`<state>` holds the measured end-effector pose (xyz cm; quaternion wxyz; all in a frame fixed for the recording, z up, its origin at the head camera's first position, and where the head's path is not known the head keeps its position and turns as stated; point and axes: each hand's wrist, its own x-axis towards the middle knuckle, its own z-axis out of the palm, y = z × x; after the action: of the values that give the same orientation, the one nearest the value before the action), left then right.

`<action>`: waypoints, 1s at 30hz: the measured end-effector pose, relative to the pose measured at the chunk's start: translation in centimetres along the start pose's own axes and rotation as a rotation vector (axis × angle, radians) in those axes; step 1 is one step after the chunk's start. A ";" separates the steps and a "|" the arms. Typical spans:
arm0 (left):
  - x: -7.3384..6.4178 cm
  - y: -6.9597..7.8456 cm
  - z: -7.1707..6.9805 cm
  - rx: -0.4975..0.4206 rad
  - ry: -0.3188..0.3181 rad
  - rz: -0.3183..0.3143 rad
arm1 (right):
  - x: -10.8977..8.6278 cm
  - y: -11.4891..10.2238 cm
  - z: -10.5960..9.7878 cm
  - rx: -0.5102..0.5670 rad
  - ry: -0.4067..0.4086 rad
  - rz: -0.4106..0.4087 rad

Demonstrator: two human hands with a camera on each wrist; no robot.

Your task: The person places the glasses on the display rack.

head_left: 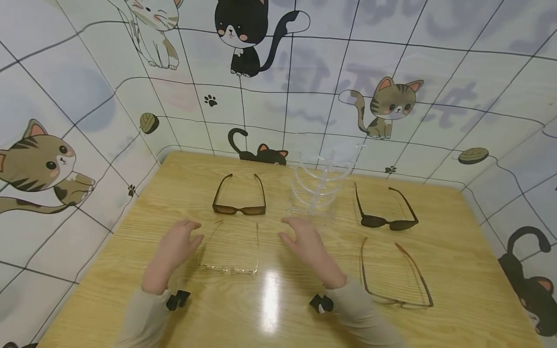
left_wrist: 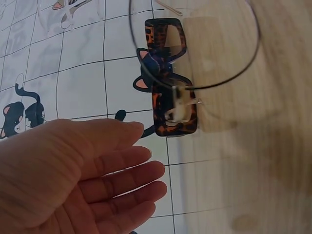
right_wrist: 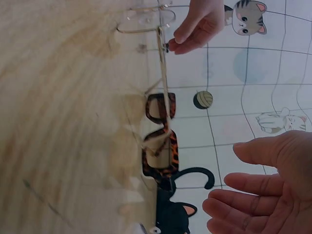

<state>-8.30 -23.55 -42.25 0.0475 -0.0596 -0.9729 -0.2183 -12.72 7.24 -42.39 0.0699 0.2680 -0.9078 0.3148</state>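
My left hand (head_left: 174, 249) hovers over the table beside the left temple of a pair of thin gold-rimmed eyeglasses (head_left: 228, 269), its fingers relaxed and holding nothing. On the other side of the same glasses, my right hand (head_left: 308, 245) is held with loose, slightly bent fingers and no object in it. The glasses lie between the two hands with temples unfolded, pointing away from me. Behind them, tortoiseshell sunglasses (left_wrist: 158, 105) with brown lenses sit unfolded. A clear tiered display stand (head_left: 323, 186) rises beyond my right hand.
Black sunglasses (head_left: 387, 223) lie unfolded at the right, with brown-templed eyeglasses (head_left: 400, 303) nearer to me. Walls (head_left: 261, 111) printed with cats and grid lines border the wooden table (head_left: 300, 314) at the back and sides.
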 end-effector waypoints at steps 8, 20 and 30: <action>-0.8 -0.8 0.6 -0.010 -0.010 -0.003 | 0.0 -1.0 2.5 0.037 -0.091 -0.001; -1.1 -1.3 1.5 -0.069 -0.021 -0.009 | 0.1 -1.3 5.7 0.039 -0.137 -0.012; -1.3 -1.2 1.8 -0.132 -0.016 0.004 | 0.0 -1.4 6.1 0.092 -0.184 -0.005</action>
<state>-7.25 -24.00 -44.56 0.0361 -0.0663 -0.9566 -0.2816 -11.76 2.59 -46.44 -0.0254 0.3009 -0.8943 0.3303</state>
